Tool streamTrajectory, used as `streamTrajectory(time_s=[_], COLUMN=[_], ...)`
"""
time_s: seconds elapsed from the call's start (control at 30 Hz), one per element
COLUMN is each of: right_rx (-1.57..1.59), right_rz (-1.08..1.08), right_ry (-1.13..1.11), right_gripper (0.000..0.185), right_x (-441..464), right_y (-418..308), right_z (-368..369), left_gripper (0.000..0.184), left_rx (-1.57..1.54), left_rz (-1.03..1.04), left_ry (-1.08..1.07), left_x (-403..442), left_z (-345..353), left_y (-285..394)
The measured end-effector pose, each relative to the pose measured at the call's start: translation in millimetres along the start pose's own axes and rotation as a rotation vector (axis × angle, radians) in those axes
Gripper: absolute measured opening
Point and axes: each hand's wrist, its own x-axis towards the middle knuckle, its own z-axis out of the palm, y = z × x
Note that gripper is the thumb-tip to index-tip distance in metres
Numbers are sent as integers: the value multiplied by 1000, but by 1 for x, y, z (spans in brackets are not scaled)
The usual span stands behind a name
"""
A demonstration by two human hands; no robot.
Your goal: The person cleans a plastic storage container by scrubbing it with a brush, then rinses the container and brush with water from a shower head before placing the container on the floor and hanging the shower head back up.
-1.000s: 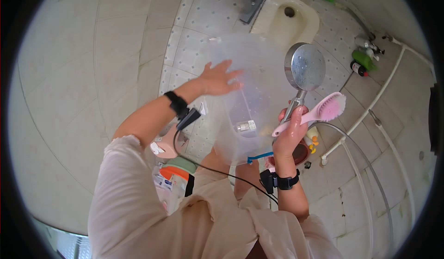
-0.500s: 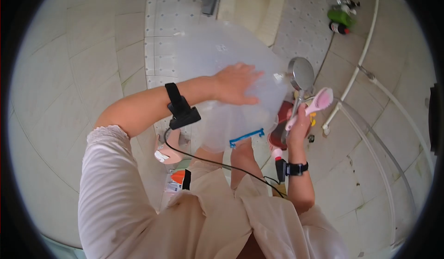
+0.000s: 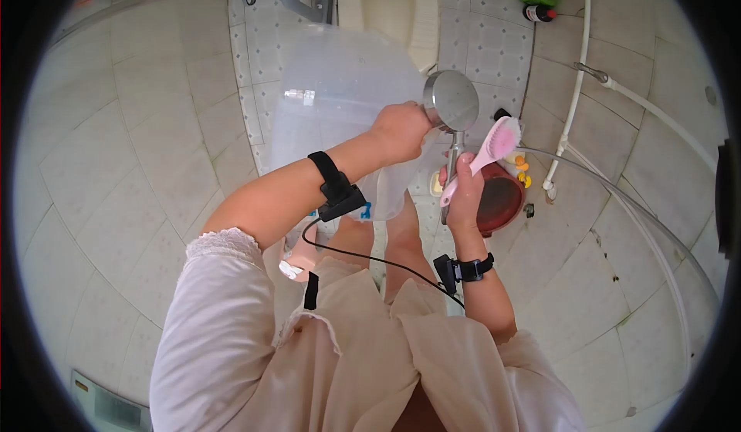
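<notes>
Head view: the right hand (image 3: 465, 203) has its fingers closed around two handles, that of a round, chrome-coloured metal shower head (image 3: 453, 100) and that of a slender pink brush (image 3: 503, 139). The shower head's long axis runs nearly straight away from the wearer, its disc beyond these fingers; the brush's axis slants, its bristled end pointing forward and rightward past them. The left hand (image 3: 401, 133) has its fingers curled inward just beside the disc; their tips are hidden, and whether they grip anything cannot be told. A large, translucent plastic tub (image 3: 332, 69) extends beneath and to the left of the left fingers, its long axis leading away from the wearer. A round, reddish basin (image 3: 503, 199) stands right of the right fingers
</notes>
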Motion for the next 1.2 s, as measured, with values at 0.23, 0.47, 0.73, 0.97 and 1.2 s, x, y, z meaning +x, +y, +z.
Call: streamTrajectory(time_s=[0.23,0.47,0.73,0.97,1.2], right_rx=[-15,7,1,72,28], right_rz=[16,46,47,156,193], right_ry=[-44,-41,-78,-180,-181], right_gripper=[39,35,27,26,32], right_x=[-7,2,-1,-13,-6], right_y=[-9,0,-1,-3,6], right_z=[2,-8,-7,-7,-12], left_gripper=[25,30,36,40,25], left_rx=[128,-20,-124,-187,-597], left_rz=[8,3,5,-140,-324], left_ry=[67,177,326,200,18], left_x=[-29,-73,-91,-56,-28], left_z=[33,36,36,20,25], left_y=[9,7,-12,-43,-89])
